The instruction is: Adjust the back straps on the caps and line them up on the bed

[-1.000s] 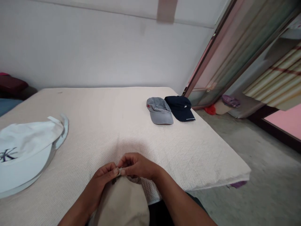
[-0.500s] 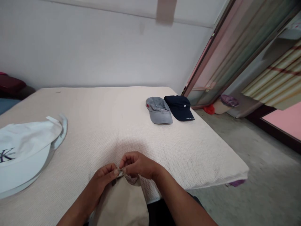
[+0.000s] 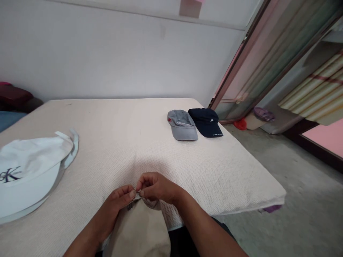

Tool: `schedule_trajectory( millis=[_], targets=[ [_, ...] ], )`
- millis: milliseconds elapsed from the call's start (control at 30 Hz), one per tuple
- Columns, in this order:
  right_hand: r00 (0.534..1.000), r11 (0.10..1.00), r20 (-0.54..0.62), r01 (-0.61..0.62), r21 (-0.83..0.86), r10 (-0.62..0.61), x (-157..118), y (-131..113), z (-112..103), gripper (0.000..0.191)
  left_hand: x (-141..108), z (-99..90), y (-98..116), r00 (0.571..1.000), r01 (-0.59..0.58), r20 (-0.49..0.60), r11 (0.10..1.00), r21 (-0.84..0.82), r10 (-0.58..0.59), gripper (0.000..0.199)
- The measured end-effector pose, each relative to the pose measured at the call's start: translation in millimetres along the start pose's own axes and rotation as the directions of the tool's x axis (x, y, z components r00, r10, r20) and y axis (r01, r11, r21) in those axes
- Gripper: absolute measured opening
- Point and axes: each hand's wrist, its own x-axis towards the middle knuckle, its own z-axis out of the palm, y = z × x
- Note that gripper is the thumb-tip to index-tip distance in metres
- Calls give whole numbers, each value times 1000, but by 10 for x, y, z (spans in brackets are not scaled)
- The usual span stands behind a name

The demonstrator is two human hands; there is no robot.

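Observation:
A beige cap is at the near edge of the covered bed, its back opening facing away from me. My left hand pinches the cap's back strap between thumb and fingers. From the other side, my right hand also pinches the strap, its fingertips almost meeting the left ones. The strap's fastening is mostly hidden by the fingers. White caps, one bearing dark letters, lie stacked at the left. Farther off at the right, a grey cap rests beside a navy cap.
A pale textured cover spreads over the bed up to the white wall. Right of the bed's edge is a concrete floor with a bin by the sliding door. Dark red and blue items sit at the far left.
The view has shifted slightly, so the surroundings appear a little to the right. Both hands keep their pinch on the cap's strap with hardly any movement.

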Motion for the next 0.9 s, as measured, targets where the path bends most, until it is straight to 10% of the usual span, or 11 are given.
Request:
schedule_trajectory(
  millis=[467, 900],
  targets=[
    [995, 996, 104, -17, 85, 8, 7, 10, -46, 21, 18, 8, 3, 1000, -10, -27, 1000, 25, 11, 24],
    [999, 958, -46, -1, -285, -12, 36, 38, -77, 25, 74, -18, -43, 987, -114, -86, 967, 227, 136, 33]
  ],
)
